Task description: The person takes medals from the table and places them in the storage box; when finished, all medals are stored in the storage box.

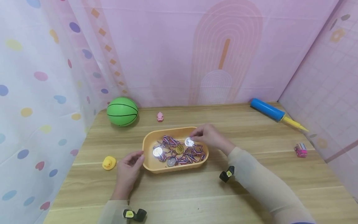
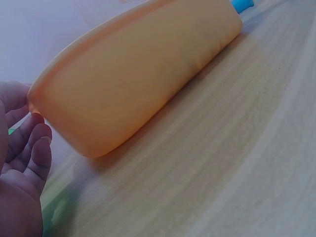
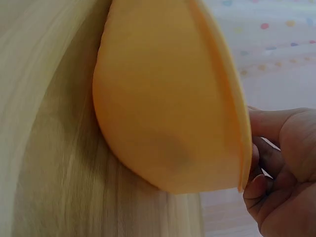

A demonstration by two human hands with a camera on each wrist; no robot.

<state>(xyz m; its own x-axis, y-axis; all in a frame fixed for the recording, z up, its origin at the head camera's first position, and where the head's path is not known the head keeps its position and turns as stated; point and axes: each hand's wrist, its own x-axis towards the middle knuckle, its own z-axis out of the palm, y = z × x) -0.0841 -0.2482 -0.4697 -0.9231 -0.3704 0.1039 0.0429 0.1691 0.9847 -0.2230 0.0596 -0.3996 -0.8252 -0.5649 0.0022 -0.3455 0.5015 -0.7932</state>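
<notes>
A yellow-orange oblong plastic basin sits on the table, holding several medals on striped ribbons. My left hand pinches the basin's left rim between thumb and fingers; the left wrist view shows this grip on the basin from outside. Over the right part of the basin, my right hand pinches a silver medal at its edge. In the right wrist view the basin's wall hides that medal. A gold medal lies mid-basin, with silver medals to its left and below.
Behind the basin are a green ball and a pink pig toy. A yellow rubber duck sits left of my left hand. Far right lie a blue-and-yellow hand pump and a small pink toy vehicle.
</notes>
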